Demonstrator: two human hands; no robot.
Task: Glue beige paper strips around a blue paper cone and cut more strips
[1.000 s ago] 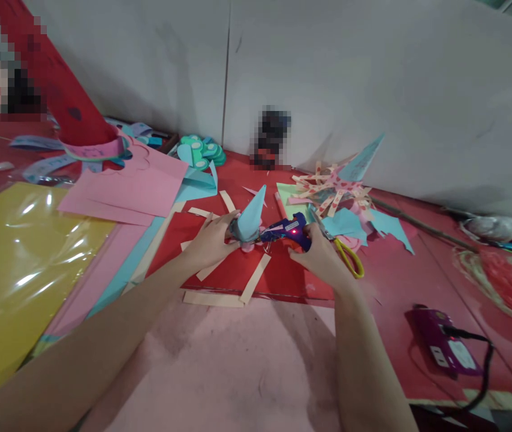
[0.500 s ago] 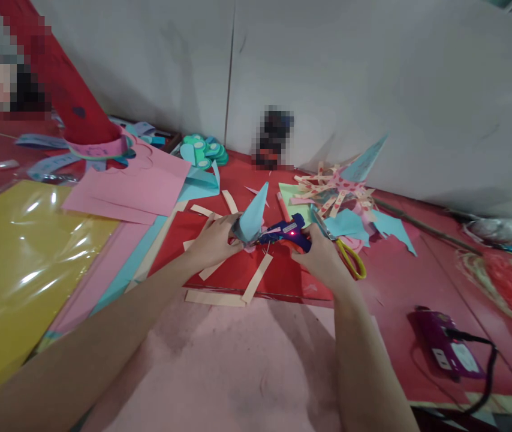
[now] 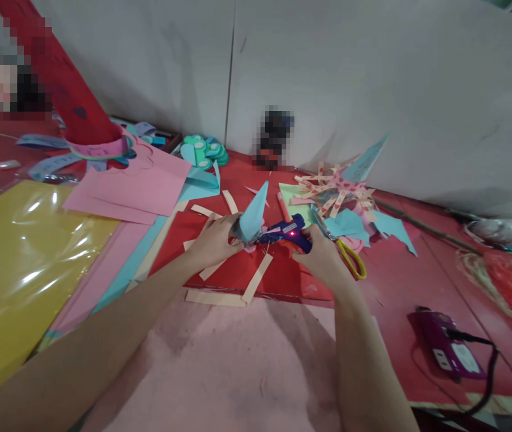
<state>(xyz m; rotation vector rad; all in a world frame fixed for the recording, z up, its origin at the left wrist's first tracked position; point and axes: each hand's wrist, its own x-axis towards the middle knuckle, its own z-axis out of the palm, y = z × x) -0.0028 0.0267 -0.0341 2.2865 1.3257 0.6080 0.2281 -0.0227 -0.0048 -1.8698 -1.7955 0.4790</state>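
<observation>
A light-blue paper cone [image 3: 253, 215] points upward over the red sheet, and my left hand [image 3: 214, 241] is closed round its base from the left. My right hand [image 3: 321, 255] grips a dark blue glue gun [image 3: 291, 231] with a small red light on its side. The gun's nozzle end points left at the base of the cone; whether it touches is too small to tell. Several cream paper strips [image 3: 257, 278] lie on the red sheet [image 3: 238, 279] around the cone. Yellow-handled scissors [image 3: 349, 259] rest beside my right hand.
A finished-looking cone with heart-patterned strips [image 3: 341, 183] stands at the back right. Pink sheets [image 3: 130, 183] and a shiny yellow sheet [image 3: 26, 264] lie left, near a red paper tube [image 3: 74, 90]. A purple power strip [image 3: 449, 345] with a cable sits front right.
</observation>
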